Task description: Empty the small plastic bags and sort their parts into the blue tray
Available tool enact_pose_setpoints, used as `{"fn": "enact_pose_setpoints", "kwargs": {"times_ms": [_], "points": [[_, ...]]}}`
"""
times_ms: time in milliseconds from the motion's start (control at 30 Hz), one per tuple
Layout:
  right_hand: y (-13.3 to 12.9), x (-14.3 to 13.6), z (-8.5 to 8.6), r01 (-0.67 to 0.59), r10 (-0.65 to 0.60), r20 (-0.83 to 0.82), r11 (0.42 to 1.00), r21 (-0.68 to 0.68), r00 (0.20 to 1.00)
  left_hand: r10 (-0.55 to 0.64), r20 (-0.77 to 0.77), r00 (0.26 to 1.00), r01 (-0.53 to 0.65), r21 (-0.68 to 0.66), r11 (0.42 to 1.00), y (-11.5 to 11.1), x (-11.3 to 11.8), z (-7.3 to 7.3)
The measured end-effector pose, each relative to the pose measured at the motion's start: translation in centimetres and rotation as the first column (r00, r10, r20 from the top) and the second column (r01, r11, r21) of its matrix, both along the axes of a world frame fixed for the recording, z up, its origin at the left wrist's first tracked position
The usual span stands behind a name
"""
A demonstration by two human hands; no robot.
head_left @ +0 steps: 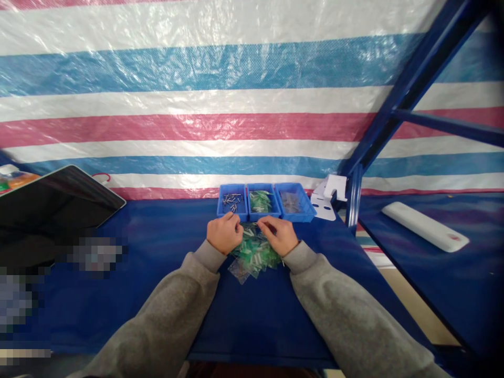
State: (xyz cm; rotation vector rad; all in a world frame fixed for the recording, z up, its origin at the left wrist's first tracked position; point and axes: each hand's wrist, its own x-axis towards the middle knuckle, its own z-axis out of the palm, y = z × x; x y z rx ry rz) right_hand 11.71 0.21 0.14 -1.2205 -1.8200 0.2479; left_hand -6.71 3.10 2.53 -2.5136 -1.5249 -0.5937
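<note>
My left hand (224, 233) is closed, with its fingers curled beside the front of the left blue bin; what it holds, if anything, is hidden. My right hand (279, 234) pinches thumb and finger together, and something small and pale shows at the fingertips, too small to name. Between and below both hands lies a pile of small clear and green plastic packets (255, 254). Right behind the hands, the left blue bin (221, 210) holds loose metal screw-like pieces (232, 201). Green packets fill part of the middle blue bin (264, 216); greyish clear packets lie in the right blue bin (302, 216).
A white bracket-like piece (323, 207) stands right of the bins, near a blue metal frame post (354, 197). At left a dark screen-like panel (59, 210) lies tilted on the blue table (157, 294). A long white object (425, 227) rests on the right-hand table. Striped sheeting hangs behind.
</note>
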Motion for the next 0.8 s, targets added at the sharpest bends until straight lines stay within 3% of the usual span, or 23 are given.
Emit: {"fn": "enact_pose_setpoints", "kwargs": {"times_ms": [133,267,633,800], "points": [[0.0,0.0,0.0,-0.003,0.003,0.007,1.0,-0.018,1.0,0.118,-0.151,0.982,-0.142,-0.159,0.977,0.0,0.8,-0.7],[-0.1,0.0,-0.2,0.003,-0.002,0.024,0.999,-0.033,1.0,0.132,-0.212,0.968,-0.18,-0.231,0.956,0.3,1.0,-1.4],[0.0,-0.2,0.0,-0.009,0.01,0.031,1.0,-0.025,0.999,0.02,-0.239,0.971,-0.065,-0.183,0.981,1.3,0.6,-2.3],[0.0,0.0,-0.2,0.009,-0.009,0.018,1.0,0.018,1.0,-0.111,-0.116,0.987,0.11,-0.016,0.994,0.8,0.8,-2.0]]}}
